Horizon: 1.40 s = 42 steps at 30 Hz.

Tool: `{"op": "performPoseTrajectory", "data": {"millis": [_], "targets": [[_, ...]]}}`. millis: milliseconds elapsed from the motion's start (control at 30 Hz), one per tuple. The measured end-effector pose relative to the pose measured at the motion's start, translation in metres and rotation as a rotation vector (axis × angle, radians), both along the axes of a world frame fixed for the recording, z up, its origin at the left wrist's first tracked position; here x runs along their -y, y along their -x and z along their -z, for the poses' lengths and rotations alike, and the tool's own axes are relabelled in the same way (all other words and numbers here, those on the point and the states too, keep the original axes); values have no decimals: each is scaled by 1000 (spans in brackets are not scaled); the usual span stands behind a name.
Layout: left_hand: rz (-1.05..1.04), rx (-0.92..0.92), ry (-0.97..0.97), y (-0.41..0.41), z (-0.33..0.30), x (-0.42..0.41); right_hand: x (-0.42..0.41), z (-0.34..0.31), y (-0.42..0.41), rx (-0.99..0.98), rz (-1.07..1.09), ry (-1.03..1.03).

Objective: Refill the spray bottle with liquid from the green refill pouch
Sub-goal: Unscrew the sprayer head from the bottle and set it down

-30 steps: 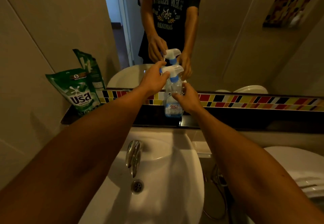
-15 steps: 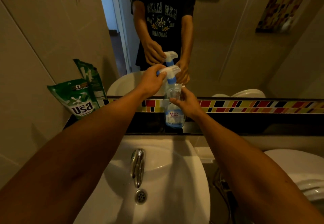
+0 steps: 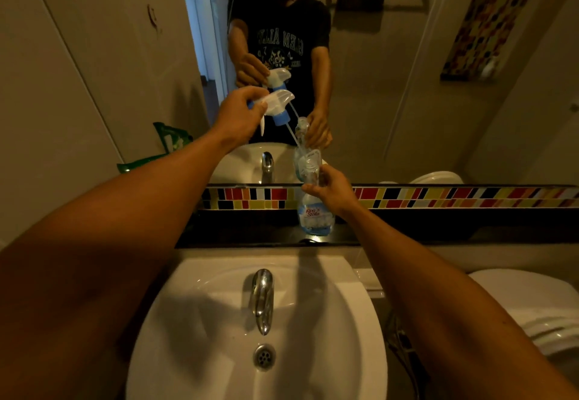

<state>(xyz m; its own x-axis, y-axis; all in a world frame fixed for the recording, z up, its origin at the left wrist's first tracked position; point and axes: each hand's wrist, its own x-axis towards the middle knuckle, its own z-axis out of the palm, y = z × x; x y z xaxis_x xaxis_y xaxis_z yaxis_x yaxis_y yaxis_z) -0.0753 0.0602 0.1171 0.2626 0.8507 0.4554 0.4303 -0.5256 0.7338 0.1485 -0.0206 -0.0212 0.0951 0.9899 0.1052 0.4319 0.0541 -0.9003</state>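
Observation:
A clear spray bottle (image 3: 315, 218) with a blue and white label stands on the dark ledge below the mirror. My right hand (image 3: 332, 191) grips its neck. My left hand (image 3: 241, 114) holds the white and blue spray head (image 3: 277, 105), lifted off up and to the left, with its thin dip tube (image 3: 293, 131) slanting down into the bottle's open mouth. The green refill pouch (image 3: 138, 164) leans against the left wall, mostly hidden behind my left forearm.
A white sink (image 3: 219, 321) with a chrome tap (image 3: 262, 299) lies below the ledge (image 3: 423, 230). A coloured tile strip (image 3: 438, 196) runs under the mirror (image 3: 391, 86). A white toilet (image 3: 539, 312) is at the lower right.
My left hand has lifted the spray head off the bottle, up and left, drawing the dip tube partly out. The camera view has tilted upward.

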Motion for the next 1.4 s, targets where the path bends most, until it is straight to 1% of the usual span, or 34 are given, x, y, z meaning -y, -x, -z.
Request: {"op": "performPoseTrajectory", "data": {"millis": [233, 433, 667, 867, 1100, 1233, 1400], "targets": [[-42, 106, -50, 33, -16, 9, 9, -9, 5, -39, 29, 12], [-102, 206, -57, 53, -15, 18, 10, -14, 3, -98, 53, 30], [-171, 378, 81, 77, 0, 22, 9, -24, 1, -175, 64, 32], [-233, 522, 148, 90, 16, 23, 3, -29, 1, -152, 18, 85], [-285, 630, 184, 103, 28, 19, -1, -27, -2, -138, 11, 84], [-354, 698, 243, 102, 47, 17, -1, -25, -4, -181, 18, 58], [-391, 779, 333, 99, 68, 22, 0, -23, -9, -207, 17, 60]]}}
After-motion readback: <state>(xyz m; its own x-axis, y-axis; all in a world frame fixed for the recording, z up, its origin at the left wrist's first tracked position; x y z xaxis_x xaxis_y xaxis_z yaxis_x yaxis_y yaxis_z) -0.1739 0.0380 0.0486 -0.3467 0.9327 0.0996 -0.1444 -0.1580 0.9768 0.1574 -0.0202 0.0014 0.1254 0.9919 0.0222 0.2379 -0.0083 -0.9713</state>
